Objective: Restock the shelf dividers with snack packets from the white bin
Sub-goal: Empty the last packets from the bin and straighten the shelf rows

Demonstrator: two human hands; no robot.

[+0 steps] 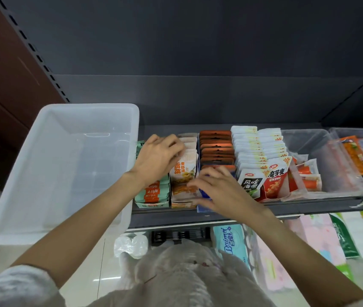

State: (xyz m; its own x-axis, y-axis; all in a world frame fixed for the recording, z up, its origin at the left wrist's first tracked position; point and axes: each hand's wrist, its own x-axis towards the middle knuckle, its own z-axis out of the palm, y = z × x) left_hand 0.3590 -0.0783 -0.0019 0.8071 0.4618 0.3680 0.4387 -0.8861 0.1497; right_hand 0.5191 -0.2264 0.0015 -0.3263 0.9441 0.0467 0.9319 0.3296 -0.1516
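The white bin (43, 134) stands at the left end of the shelf, and I see nothing inside it. Beside it run rows of snack packets in box dividers. My left hand (156, 156) lies over the back of the pale orange-and-white packet row (184, 171), its fingertips curled onto the packet tops. My right hand (216, 187) reaches in from the right with its fingers stretched across the front packets of that same row and the blue divider box (203, 206) next to it. A green-and-orange packet row (154, 191) sits just left of it.
Further right on the shelf are dark orange packets (216, 145), white packets (251, 149), red packets (275, 180) and clear tubs (309, 138) holding sausage-like snacks. Tissue packs (229, 240) fill the shelf below. The shelf's front edge (309, 207) runs across.
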